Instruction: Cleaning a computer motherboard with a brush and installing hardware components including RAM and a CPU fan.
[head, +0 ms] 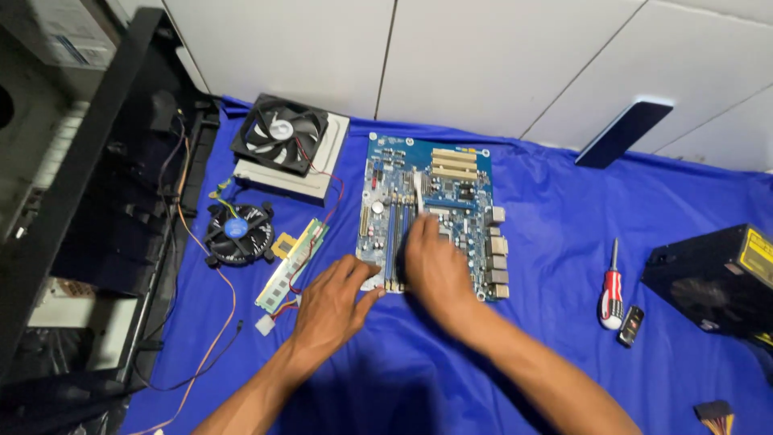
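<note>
Two bare forearms are reaching up from the near edge onto a blue cloth [547, 242] that is covering the floor, with white panels [483, 56] running along its far side. Taking the blue circuit board [459, 181] in the middle as the landmark: far to its left an open black computer case [88, 201] is lying with loose wires trailing out onto the cloth. Nearer the board's left, a black case fan [280, 133] is sitting on a grey drive box [310, 184], a round cooler fan [237, 233] is lying below that, and a green memory stick [291, 264] is lying just beside the board's left edge. The left hand [330, 306] is resting at the board's near left corner, fingers loosely spread and touching its edge, gripping nothing. The right hand [435, 270] is pressing flat on the board's near half, fingers together, blurred, so any hold cannot be told. To the board's right a red-handled screwdriver [611, 290] is lying, then a black power supply box [717, 278].
</note>
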